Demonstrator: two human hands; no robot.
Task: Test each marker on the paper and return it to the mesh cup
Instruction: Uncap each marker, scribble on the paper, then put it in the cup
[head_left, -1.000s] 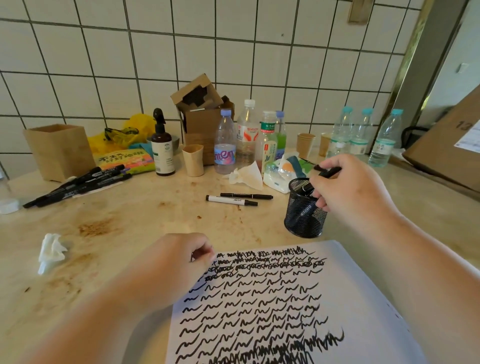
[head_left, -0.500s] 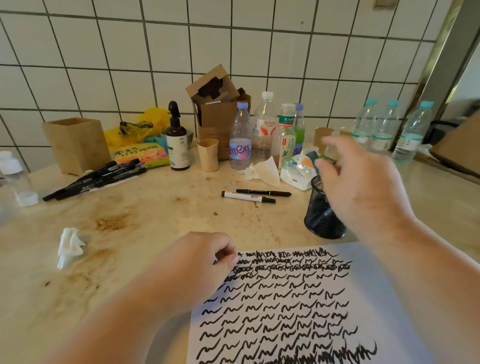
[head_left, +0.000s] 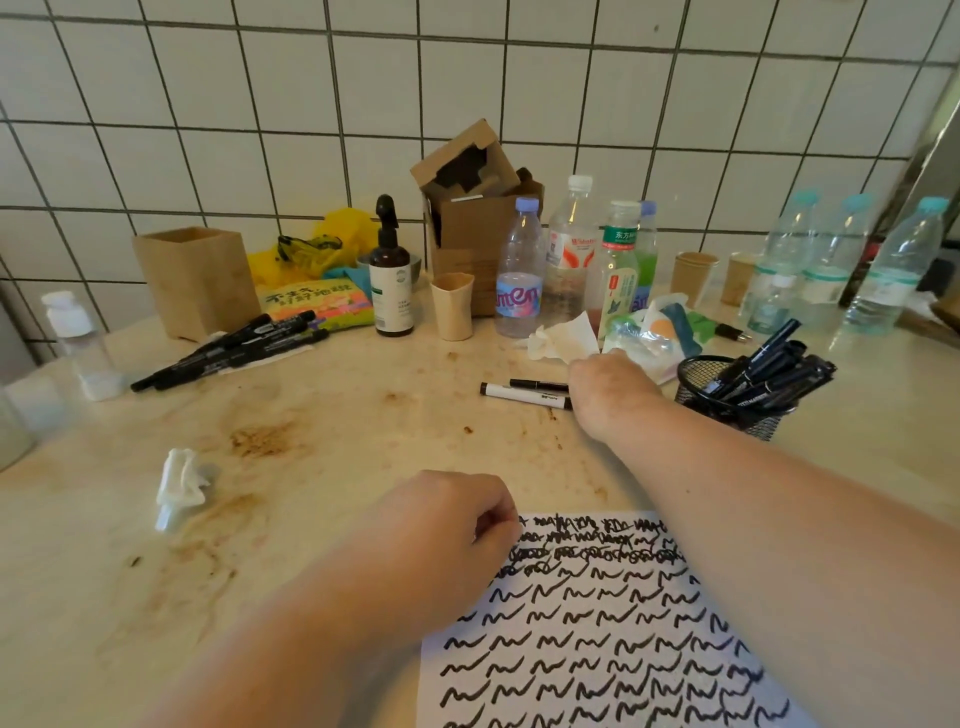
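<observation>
Right hand (head_left: 605, 387) laid over the ends of two markers (head_left: 522, 393) on the counter (head_left: 322, 415), left of the mesh cup (head_left: 737, 400) — grip cannot be told. Left hand (head_left: 441, 530), curled, empty-looking, pins the paper (head_left: 597, 639). Risk: both markers dragged together, or the cup knocked by the forearm.

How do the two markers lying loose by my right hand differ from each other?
The white-barrelled marker has a pale body with black ends, while the black marker is dark all over. The white one lies nearer the paper, the black one just behind it, toward the wall. The white one looks thicker; the black one slimmer. Both lie flat, roughly parallel, and both run under the right hand at one end.
</observation>
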